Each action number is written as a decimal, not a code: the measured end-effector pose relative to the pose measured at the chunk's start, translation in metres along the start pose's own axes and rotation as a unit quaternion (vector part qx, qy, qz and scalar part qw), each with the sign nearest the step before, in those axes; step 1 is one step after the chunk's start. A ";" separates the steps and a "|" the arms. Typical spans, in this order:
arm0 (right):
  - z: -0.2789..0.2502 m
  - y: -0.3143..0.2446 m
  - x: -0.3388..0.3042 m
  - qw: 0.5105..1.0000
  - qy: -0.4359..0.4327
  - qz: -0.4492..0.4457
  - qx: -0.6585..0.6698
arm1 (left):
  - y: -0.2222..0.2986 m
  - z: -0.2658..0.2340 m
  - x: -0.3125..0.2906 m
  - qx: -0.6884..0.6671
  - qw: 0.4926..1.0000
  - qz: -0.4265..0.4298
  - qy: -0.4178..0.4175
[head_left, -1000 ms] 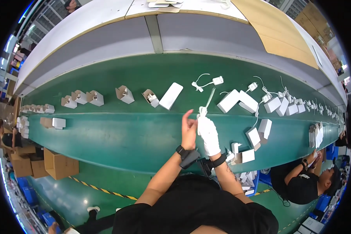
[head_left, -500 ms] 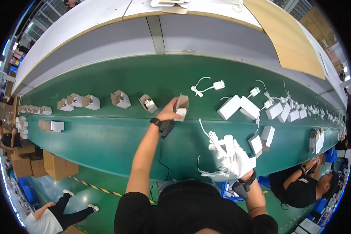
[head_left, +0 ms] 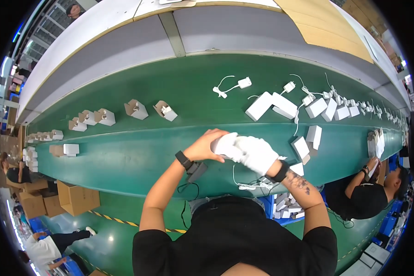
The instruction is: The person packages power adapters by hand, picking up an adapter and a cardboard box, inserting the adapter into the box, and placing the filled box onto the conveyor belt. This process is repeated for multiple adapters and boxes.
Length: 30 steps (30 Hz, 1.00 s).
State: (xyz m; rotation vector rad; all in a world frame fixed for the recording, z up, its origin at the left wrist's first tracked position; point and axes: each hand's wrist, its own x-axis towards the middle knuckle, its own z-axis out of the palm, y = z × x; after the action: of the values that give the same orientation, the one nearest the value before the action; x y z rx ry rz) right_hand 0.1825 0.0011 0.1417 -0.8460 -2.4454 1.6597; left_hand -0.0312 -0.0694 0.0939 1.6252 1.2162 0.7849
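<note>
My left hand, bare, with a black band on the wrist, curls around the side of a small open box; most of the box is hidden between my hands. Over it presses my right hand in a white glove, its fingers bent; whatever they hold is out of sight. A white cable lies on the green belt just below the glove. Beyond my hands, on the far green strip, sits a white power adapter with coiled cable. An open box with white contents stands farther left.
Several open boxes line the far strip leftward. White boxes and adapters crowd the right. A blue bin holds small pieces beside me. A co-worker sits at right; brown cartons stand at lower left.
My left hand has brought the open box nearer to me, off the far strip. My gloved right hand, which held a white adapter with cable, has moved up and left to meet it.
</note>
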 end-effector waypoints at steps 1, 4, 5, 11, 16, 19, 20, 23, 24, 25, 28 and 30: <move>0.009 0.000 0.002 0.963 0.019 -0.048 -0.263 | -0.002 0.010 0.002 0.016 1.000 -0.004 0.009; -0.010 0.002 0.001 0.905 0.050 -0.131 -0.401 | -0.004 0.033 0.006 0.049 0.998 -0.004 0.026; -0.024 0.004 0.002 0.941 0.062 -0.172 -0.285 | -0.004 0.039 0.005 -0.008 0.998 -0.030 0.061; -0.023 0.017 0.050 0.921 -0.047 -0.075 -0.379 | -0.029 0.037 0.033 -0.008 0.990 -0.004 0.140; -0.071 0.041 0.146 0.922 0.166 -0.203 -0.286 | -0.074 -0.018 0.014 -0.009 0.943 -0.072 0.325; -0.116 0.070 0.186 0.853 0.241 -0.113 -0.449 | -0.117 -0.034 0.022 0.093 0.862 -0.072 0.494; -0.122 0.123 0.212 0.824 0.270 -0.119 -0.484 | -0.128 -0.034 0.031 0.159 0.843 -0.081 0.508; -0.133 0.166 0.225 0.879 0.041 0.068 -0.470 | -0.146 -0.013 0.035 0.129 0.842 -0.144 0.504; -0.141 0.188 0.224 0.879 0.102 0.040 -0.464 | -0.128 -0.010 0.044 0.101 0.846 -0.160 0.499; -0.148 0.209 0.227 0.886 0.097 0.079 -0.447 | -0.111 -0.007 0.047 0.107 0.843 -0.159 0.504; -0.133 0.157 0.219 0.906 0.071 0.051 -0.414 | -0.068 0.022 0.019 0.166 0.756 -0.183 0.606; -0.120 0.105 0.195 0.917 0.059 -0.040 -0.392 | -0.065 0.057 0.014 -0.023 0.817 -0.150 0.557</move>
State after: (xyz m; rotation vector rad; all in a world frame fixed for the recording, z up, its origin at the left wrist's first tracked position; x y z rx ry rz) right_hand 0.1016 0.2221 0.0519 -0.8388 -3.0009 0.5225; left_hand 0.0006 -0.0678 0.0125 0.7901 2.1490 1.6239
